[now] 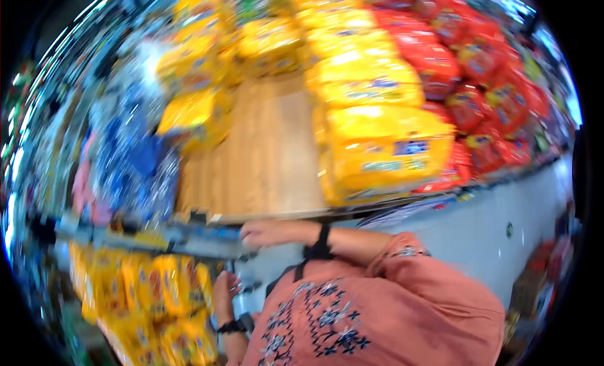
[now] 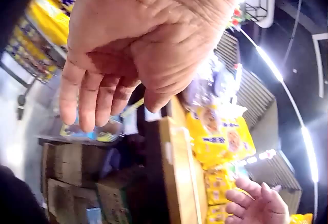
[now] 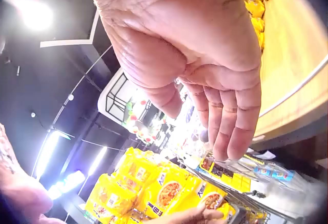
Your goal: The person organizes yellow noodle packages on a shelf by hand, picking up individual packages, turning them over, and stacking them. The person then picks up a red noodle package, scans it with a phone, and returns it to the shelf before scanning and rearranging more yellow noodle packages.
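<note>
Head view: yellow noodle multipacks (image 1: 390, 146) stacked to the near edge of the wooden display table (image 1: 264, 152), red packs (image 1: 491, 101) along their right side. Right hand (image 1: 270, 234) open beside that edge; left hand (image 1: 226, 290) open near yellow packs (image 1: 145, 290) in the wire cart. No item visible in either. Risk (judged): a forearm brushing the edge stack could tip its slick-wrapped packs to the floor; a bump could dislodge the cart's piled load. Cardboard boxes (image 2: 66, 162) below the tabletop: contents cannot be made out.
</note>
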`<state>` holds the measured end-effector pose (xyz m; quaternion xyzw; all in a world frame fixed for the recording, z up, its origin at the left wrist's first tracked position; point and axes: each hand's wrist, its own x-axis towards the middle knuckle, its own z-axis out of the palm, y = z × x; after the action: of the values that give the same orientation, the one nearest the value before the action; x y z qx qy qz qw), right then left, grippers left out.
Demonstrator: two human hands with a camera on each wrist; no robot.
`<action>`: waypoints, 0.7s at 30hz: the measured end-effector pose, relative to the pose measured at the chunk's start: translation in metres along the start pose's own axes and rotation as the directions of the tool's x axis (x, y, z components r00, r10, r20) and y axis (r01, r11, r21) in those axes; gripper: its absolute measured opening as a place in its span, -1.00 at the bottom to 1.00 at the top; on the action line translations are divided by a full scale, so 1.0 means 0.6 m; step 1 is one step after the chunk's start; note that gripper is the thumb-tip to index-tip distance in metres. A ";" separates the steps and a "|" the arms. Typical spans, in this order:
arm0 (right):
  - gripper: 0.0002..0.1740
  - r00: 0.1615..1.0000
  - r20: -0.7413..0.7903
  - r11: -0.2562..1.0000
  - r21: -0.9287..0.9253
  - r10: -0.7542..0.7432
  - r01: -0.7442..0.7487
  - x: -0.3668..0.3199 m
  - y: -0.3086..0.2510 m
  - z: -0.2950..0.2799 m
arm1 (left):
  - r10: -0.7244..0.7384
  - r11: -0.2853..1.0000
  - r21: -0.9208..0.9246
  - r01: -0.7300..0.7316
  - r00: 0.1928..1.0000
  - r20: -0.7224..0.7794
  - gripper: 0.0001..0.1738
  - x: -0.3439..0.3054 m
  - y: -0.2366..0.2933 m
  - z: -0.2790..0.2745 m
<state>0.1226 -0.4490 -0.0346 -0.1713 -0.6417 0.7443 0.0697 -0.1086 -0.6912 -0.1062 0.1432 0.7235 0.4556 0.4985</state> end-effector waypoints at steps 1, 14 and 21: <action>-0.52 0.998 0.009 0.998 0.004 -0.065 0.065 0.033 0.059 -0.009 | 0.044 0.999 0.002 -0.044 0.999 0.010 -0.50 0.017 0.044 0.027; -0.61 0.945 -0.210 0.942 -0.275 -0.253 0.191 -0.187 -0.062 -0.043 | 0.273 0.879 0.215 -0.426 0.819 0.504 -0.36 0.077 0.338 0.315; -0.54 0.870 -0.490 0.982 0.186 0.061 0.036 -0.377 -0.076 -0.003 | 0.306 0.860 0.069 -0.506 0.619 0.723 -0.47 0.097 0.384 0.421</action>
<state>0.3290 -0.5128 0.0472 -0.3524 -0.5278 0.7338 0.2424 0.0229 -0.3970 0.0222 0.5288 0.4866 0.3689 0.5895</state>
